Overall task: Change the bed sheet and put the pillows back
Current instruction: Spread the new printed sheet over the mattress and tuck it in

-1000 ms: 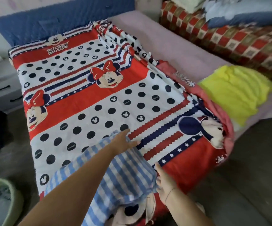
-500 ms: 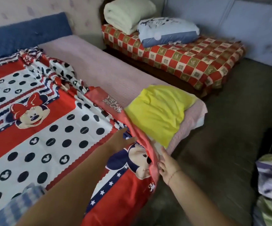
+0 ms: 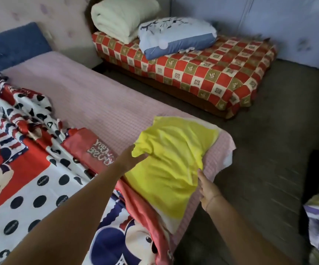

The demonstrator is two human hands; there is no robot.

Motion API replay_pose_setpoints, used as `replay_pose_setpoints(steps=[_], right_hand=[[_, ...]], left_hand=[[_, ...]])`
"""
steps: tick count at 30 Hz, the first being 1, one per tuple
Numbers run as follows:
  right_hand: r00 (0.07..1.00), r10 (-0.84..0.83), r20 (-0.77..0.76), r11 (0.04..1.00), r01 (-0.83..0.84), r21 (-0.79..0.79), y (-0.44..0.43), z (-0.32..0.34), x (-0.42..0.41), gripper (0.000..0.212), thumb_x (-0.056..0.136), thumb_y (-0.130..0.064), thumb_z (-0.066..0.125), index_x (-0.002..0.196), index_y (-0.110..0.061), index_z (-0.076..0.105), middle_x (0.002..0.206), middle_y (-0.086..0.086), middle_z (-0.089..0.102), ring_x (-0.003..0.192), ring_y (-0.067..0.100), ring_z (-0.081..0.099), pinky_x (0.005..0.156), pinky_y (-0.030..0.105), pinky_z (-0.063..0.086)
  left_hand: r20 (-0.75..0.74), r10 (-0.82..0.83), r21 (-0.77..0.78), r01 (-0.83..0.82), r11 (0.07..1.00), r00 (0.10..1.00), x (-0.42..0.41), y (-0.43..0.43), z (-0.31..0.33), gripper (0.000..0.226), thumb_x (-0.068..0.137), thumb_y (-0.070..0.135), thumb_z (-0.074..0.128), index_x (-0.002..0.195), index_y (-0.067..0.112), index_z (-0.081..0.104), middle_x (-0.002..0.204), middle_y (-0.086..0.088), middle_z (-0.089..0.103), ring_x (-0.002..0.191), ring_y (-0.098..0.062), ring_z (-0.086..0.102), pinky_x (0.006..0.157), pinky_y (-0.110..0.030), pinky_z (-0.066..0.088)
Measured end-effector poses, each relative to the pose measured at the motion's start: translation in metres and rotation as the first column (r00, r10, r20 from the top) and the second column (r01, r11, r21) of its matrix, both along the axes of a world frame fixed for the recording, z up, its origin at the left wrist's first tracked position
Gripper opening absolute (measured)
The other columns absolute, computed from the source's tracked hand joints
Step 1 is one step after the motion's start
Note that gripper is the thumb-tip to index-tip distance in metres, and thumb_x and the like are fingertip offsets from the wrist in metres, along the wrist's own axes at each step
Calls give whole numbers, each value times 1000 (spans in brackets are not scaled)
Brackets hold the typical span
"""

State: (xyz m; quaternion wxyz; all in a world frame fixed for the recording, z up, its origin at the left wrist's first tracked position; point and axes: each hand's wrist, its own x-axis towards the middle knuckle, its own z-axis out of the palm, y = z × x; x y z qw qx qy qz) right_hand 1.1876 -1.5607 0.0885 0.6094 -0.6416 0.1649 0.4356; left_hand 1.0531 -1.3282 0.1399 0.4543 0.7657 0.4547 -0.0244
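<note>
While the cartoon-print bed sheet (image 3: 30, 188) lies bunched over the left part of the bed, leaving the pink mattress cover (image 3: 97, 104) bare beside it, both grips meet at the yellow cloth (image 3: 174, 169) on the bed's near corner. The left grip (image 3: 130, 161) has its fingertips hidden under the cloth's corner, so I cannot tell whether it pinches. The right grip (image 3: 208, 190) is flat, fingers straight, touching the cloth's right edge. A blue pillow (image 3: 177, 35) rests on the checked bed (image 3: 212, 73) beyond.
</note>
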Motion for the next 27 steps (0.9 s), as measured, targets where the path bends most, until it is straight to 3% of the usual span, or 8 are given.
replay_pose_setpoints(steps=[3, 5, 8, 13, 15, 20, 23, 27], right_hand=[[1000, 10, -28, 1000, -11, -3, 12, -17, 31, 57, 80, -51, 70, 122, -15, 56, 104, 2, 64, 85, 14, 60, 62, 31, 45], [1000, 21, -12, 999, -21, -36, 23, -37, 53, 98, 56, -65, 82, 134, -14, 51, 122, 5, 63, 101, 23, 63, 81, 40, 55], [998, 56, 14, 993, -54, -103, 35, -115, 94, 131, 32, -76, 83, 141, -15, 42, 133, 7, 57, 113, 27, 60, 97, 48, 49], [975, 217, 44, 955, -203, -218, 77, -68, 120, 87, 70, -47, 80, 139, -8, 42, 135, 10, 53, 120, 29, 54, 102, 44, 45], [976, 216, 27, 955, -205, -213, 90, -70, 132, 79, 75, -38, 78, 139, -8, 44, 136, 7, 53, 123, 27, 52, 100, 35, 43], [968, 241, -71, 956, -249, -155, 99, -90, 147, 88, 69, -46, 80, 142, -14, 42, 139, 6, 51, 126, 27, 50, 106, 41, 41], [971, 219, -98, 970, -228, -86, 104, -90, 148, 109, 43, -63, 87, 135, -17, 50, 130, 3, 57, 117, 25, 55, 103, 46, 44], [984, 132, -124, 991, -129, 25, 108, -71, 150, 101, 46, -53, 90, 132, -13, 56, 119, 5, 66, 103, 25, 64, 89, 45, 51]], left_hand=[[-23, 22, 9, -21, 1000, 999, 40, 23, -13, 73, 90, 34, 66, 148, 6, 33, 150, -9, 40, 136, -22, 39, 102, -23, 29], [-19, 33, -13, -34, 999, 999, 63, 34, -17, 62, 91, 26, 66, 143, 4, 41, 136, 0, 51, 129, -21, 47, 92, -18, 30], [-4, 80, -57, -80, 995, 997, 95, 51, -30, 58, 90, 28, 68, 138, 4, 46, 119, 9, 55, 109, -10, 53, 83, -15, 30], [-108, 162, -127, -175, 976, 981, 131, 87, -72, 88, 60, 68, 75, 124, 10, 57, 104, -1, 67, 108, -27, 63, 82, -32, 51], [-135, 121, -182, -145, 973, 983, 141, 100, -95, 80, 48, 74, 69, 105, 18, 69, 87, 5, 71, 93, -18, 68, 80, -34, 52], [-241, 198, -206, -249, 946, 950, 161, 99, -97, 56, 74, 46, 80, 117, 14, 64, 102, -2, 60, 96, -17, 55, 83, -31, 43], [-232, 316, -263, -372, 890, 920, 168, 101, -99, 59, 68, 37, 87, 114, 6, 64, 105, -7, 66, 99, -21, 61, 87, -35, 50], [-144, 447, -301, -470, 830, 883, 175, 92, -91, 51, 70, 25, 86, 112, 4, 67, 105, -13, 70, 95, -27, 67, 84, -39, 54]])
